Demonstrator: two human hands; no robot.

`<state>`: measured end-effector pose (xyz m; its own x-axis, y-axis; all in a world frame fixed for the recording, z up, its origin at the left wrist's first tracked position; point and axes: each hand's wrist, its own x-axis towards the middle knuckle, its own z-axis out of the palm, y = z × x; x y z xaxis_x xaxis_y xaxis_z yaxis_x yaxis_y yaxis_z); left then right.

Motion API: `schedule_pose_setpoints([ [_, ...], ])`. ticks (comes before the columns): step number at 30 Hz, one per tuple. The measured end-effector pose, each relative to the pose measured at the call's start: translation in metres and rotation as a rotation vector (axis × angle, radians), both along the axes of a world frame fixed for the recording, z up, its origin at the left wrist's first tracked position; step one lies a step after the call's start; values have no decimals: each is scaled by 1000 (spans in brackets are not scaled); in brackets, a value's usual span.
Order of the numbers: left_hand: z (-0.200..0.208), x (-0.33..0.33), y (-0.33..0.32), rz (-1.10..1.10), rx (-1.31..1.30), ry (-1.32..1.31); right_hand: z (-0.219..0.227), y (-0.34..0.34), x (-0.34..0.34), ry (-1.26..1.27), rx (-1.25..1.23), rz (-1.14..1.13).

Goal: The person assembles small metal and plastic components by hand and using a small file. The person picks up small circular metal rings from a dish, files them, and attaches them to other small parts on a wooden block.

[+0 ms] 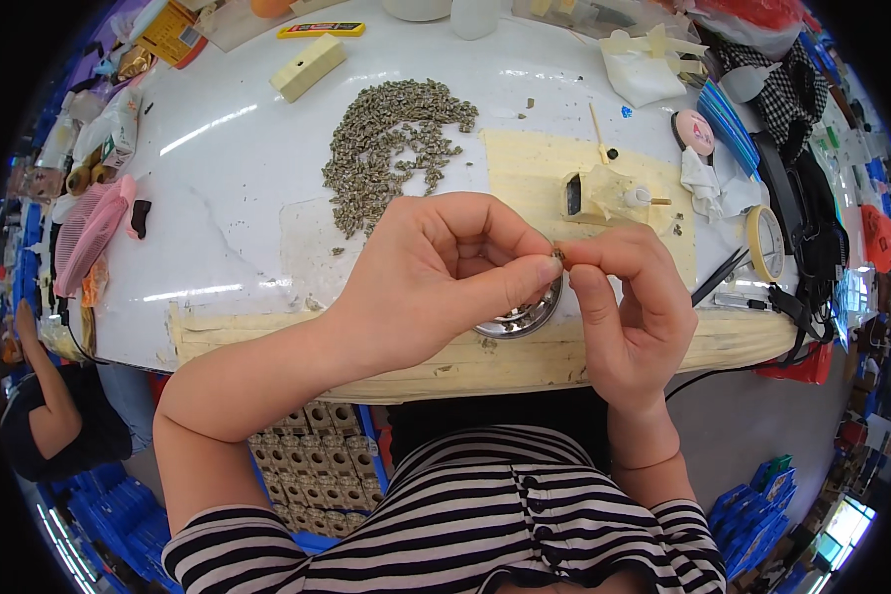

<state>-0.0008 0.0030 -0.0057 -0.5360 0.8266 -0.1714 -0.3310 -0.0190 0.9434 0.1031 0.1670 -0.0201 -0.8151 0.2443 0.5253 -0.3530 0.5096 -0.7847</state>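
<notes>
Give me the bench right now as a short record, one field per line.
Left hand: fingertips pinching a tiny part, details too small to tell
Right hand: forefinger tip at the same part; grip unclear
Below hands: round shiny dish, partly hidden
Beyond left hand: loose pile of small metal parts
Right side: tape roll
Far edge: yellow cutter, cream block

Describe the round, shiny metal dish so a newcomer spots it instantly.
On the glossy white tabletop, find the pale yellow strip along the near edge. Just beyond it, between the bare left hand and bare right hand, sits the round, shiny metal dish, partly covered by the left. Its mirror-bright curved rim sets it apart from the loose heap of tiny grey metal parts farther back.
</notes>
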Motion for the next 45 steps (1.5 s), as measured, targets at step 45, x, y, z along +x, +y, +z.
schedule_pose_setpoints([
  [45, 3, -2, -1, 60, -65, 153, 0, -3, 8, -133, -157, 54],
])
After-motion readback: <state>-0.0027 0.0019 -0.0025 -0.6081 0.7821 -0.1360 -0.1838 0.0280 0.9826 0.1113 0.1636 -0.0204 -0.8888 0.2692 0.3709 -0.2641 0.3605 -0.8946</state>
